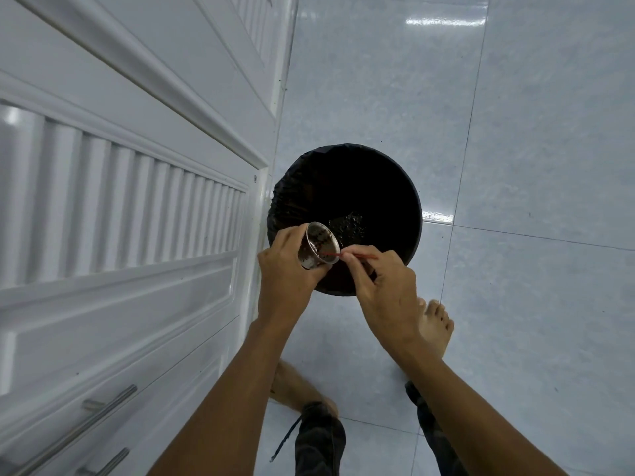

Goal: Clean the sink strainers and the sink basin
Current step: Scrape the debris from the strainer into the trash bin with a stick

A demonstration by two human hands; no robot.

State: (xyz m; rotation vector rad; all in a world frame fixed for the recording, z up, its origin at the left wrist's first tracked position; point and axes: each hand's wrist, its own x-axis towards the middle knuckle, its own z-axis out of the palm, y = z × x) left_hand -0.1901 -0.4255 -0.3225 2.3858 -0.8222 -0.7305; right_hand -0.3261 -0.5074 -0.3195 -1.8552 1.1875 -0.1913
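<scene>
View from above, looking down at a pale tiled floor point(515, 132). In the centre of the frame stands a round bin lined with a black bag point(292, 187).

Just below centre, over the bin's lower-left edge, the left hand point(285, 266) wraps its fingers round a small metal sink strainer point(318, 247). The cup is tipped on its side, and its open mouth faces right, toward the other hand. Dark grime coats the inside.

The right hand point(385, 283) is just to the right of the strainer. Its fingertips pinch a thin red stick point(357, 254). The stick lies almost level across the frame, and its left end reaches into the strainer's mouth. The likely next move is a scrape that pulls the dirt rightward and out, so that it drops into the bin.

A patch of wet dark scraps point(347, 225) glints inside the bin, directly above the strainer in the frame.

White panelled cabinet doors point(120, 235) fill the left side. Bare feet show at the bottom.

The stick's tip is lost among the grime. The left fingers cover the strainer's outer wall. The bin's depth cannot be judged in the blackness. No sink or basin is in view.
</scene>
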